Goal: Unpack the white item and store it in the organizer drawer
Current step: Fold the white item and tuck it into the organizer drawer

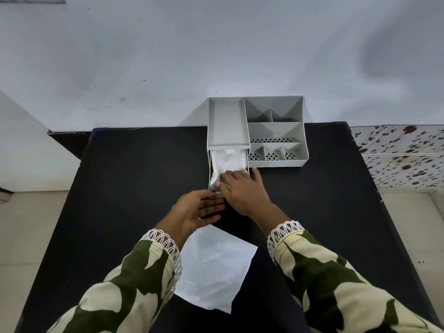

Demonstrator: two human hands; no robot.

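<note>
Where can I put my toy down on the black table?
Bare table lies left of the organizer, and more right of it toward the table edge. It is crowded in the middle: open drawer, both hands, plastic bag.

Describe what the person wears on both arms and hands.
Both arms wear long loose sleeves in cream fabric with large dark-green leaf-like patches. Each cuff ends in a band of white looped lace at the wrist. The left hand and right hand are bare: no gloves, and no rings, watch or bracelets can be seen.

green-cream patterned sleeves (134,282), white lace cuffs (283,230)
</note>
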